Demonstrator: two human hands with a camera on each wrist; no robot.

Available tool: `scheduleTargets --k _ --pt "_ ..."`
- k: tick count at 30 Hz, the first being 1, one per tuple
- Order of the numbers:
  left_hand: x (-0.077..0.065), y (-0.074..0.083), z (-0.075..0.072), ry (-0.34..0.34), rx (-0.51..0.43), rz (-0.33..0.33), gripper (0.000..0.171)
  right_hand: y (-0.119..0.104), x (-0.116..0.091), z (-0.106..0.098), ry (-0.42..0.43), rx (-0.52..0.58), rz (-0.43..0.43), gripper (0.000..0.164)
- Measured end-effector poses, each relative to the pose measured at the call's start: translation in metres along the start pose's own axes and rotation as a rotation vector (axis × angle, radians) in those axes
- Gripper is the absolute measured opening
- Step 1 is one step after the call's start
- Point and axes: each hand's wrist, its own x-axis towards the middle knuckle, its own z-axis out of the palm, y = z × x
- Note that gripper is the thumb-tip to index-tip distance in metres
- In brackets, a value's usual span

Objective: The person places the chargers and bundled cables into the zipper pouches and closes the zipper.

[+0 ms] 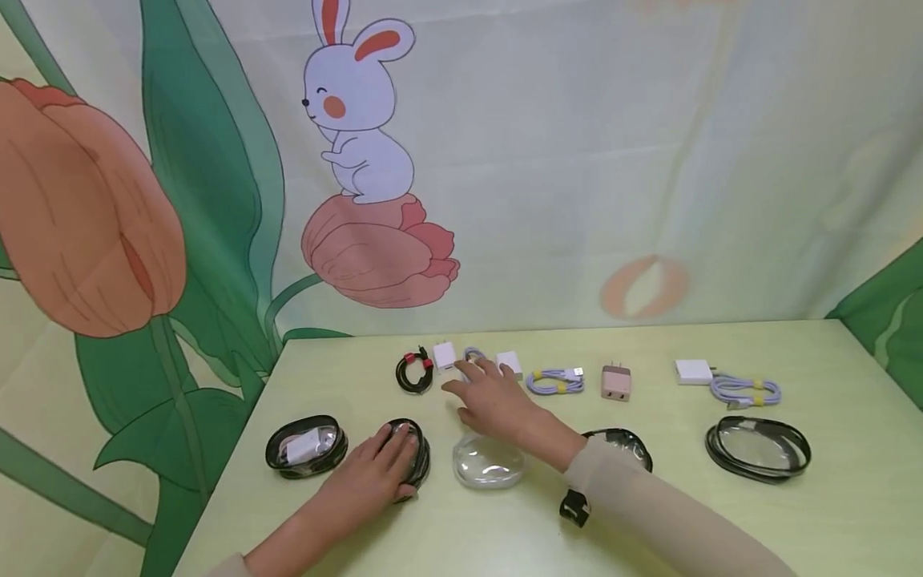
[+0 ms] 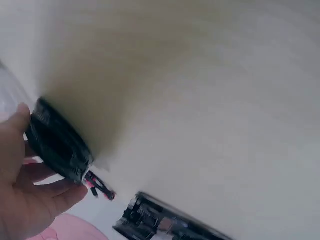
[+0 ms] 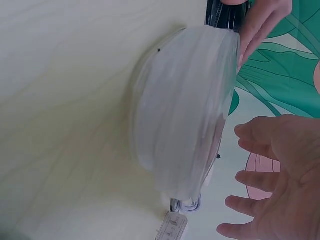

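My left hand (image 1: 364, 477) grips a small oval clear case with black trim (image 2: 57, 142), thumb on one side and fingers on the other. Spread and holding nothing, my right hand (image 1: 497, 405) hovers over the table beyond a transparent oval case (image 1: 488, 471). Just past its fingertips are a white charger (image 1: 444, 355), a second white charger (image 1: 509, 363) and a lilac cable (image 1: 473, 353), partly hidden by the hand. A coiled black cable with red ties (image 1: 414, 373) lies behind the left hand's case.
At left, a black-trimmed case (image 1: 332, 461) contains a white charger. Another case (image 1: 634, 443) is partly behind the right sleeve; a third (image 1: 759, 473) lies far right. A lilac cable (image 1: 555, 382), pink charger (image 1: 616, 382), white charger (image 1: 693, 371) and another lilac cable (image 1: 746, 393) line the back.
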Motion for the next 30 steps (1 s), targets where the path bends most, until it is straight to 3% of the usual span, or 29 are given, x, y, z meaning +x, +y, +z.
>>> scheduleTargets --k 3,6,8,13,16,18,24,27,30 --pt "0.002 -0.002 -0.009 -0.114 -0.075 -0.074 0.070 -0.002 0.001 -0.001 -0.008 -0.004 -0.003 0.041" --pt "0.004 -0.010 -0.016 -0.184 -0.187 -0.092 0.078 -0.002 0.001 -0.004 -0.019 -0.010 0.001 0.041" --pt "0.005 -0.018 -0.020 -0.224 -0.259 -0.060 0.082 -0.002 0.001 -0.005 -0.022 -0.012 0.000 0.041" --pt "0.010 -0.035 -0.023 -0.344 -0.356 0.099 0.082 -0.003 0.003 -0.003 -0.017 -0.015 -0.020 0.041" --pt "0.013 -0.036 -0.023 -0.406 -0.363 0.104 0.078 -0.005 0.005 -0.002 -0.019 -0.021 -0.034 0.041" --pt "0.016 -0.032 -0.022 -0.424 -0.355 0.027 0.075 -0.005 0.006 -0.002 -0.022 -0.019 -0.035 0.041" --pt "0.023 -0.010 -0.022 -0.407 -0.302 -0.337 0.080 -0.006 0.009 -0.006 -0.027 -0.009 -0.018 0.042" --pt "0.022 -0.005 -0.024 -0.398 -0.312 -0.419 0.085 -0.007 0.012 -0.005 -0.028 -0.010 -0.027 0.041" --pt "0.021 -0.004 -0.026 -0.390 -0.346 -0.437 0.089 -0.008 0.016 -0.003 -0.028 -0.011 -0.021 0.042"
